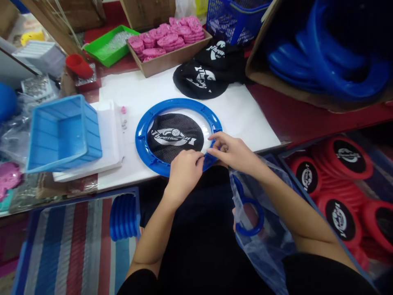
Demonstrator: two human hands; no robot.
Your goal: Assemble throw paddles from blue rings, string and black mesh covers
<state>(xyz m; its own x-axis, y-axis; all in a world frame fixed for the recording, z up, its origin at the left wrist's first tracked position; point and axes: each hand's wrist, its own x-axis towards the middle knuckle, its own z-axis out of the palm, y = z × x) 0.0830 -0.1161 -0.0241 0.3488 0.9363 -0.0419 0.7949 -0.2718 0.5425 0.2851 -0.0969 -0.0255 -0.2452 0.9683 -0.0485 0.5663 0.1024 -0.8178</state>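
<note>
A blue plastic ring (143, 141) lies on the white board at the table's front edge. Inside it is a round black mesh piece (175, 143) with white lettering, off to the left, so a white gap shows at the right. My left hand (186, 170) rests over the ring's front rim, fingers curled; what they pinch is hidden. At the ring's right front, my right hand (229, 151) has its thumb and index finger near each other by the mesh's edge, too small to tell what is between them. Black printed fabric pieces (201, 80) lie behind the ring.
On the left is a light blue bin (66, 135) on white sheets. A green tray (109, 45) and a box of pink pieces (168, 39) stand behind. At right are a carton of blue rings (322, 53) and red discs (337, 188). Stacked blue rings (124, 217) sit below left.
</note>
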